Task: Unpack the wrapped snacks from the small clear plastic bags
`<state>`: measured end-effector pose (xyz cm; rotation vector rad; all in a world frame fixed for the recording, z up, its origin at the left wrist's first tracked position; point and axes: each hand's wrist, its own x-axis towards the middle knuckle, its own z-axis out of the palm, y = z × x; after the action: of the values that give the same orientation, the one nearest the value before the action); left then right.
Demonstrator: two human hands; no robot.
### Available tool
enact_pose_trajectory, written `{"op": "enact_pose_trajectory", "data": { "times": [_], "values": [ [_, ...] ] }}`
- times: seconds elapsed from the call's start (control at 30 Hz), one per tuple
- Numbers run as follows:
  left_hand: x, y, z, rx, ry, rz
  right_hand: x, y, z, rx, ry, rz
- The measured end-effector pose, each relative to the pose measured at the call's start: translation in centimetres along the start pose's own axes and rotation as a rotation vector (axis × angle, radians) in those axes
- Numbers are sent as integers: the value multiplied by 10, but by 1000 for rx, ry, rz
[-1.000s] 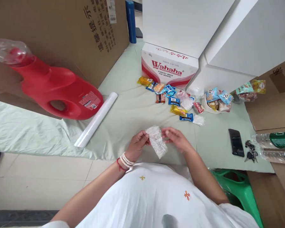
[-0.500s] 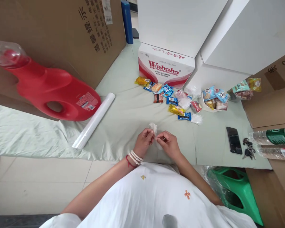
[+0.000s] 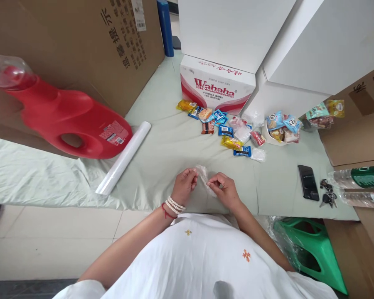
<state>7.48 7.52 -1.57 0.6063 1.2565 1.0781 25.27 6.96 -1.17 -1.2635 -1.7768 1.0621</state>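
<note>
- Hands: left hand and right hand slightly apart, both with fingertips pinched on one crumpled piece of clear plastic, which spans the gap.
- Plastic is over the near part of the desk, in front of the person's torso. Twisted and see-through, so its exact outline is hard to read.
- Desk has a pale green cloth on it, wrinkled.
- Just beyond the hands: loose pile of wrapped snacks, mixed blue, yellow and red packs (some overlap, so no count from me).
- Right of pile: white tub, heaped with more packets.
- Behind pile: Wahaha box, red and white, bigger white boxes next to it.
- Left: clear-wrapped white roll lying slantwise, just beside a large red jug.
- Far right: black phone, keys next to it, two plastic bottles on their sides.
- Below desk edge, right: green stool.
</note>
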Motion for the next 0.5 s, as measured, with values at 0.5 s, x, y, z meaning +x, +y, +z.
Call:
{"op": "enact_pose_trajectory", "data": {
  "times": [0.5],
  "values": [
    [-16, 3, 5, 141, -166, 120, 3, 5, 2, 363, 37, 245]
  ]
}}
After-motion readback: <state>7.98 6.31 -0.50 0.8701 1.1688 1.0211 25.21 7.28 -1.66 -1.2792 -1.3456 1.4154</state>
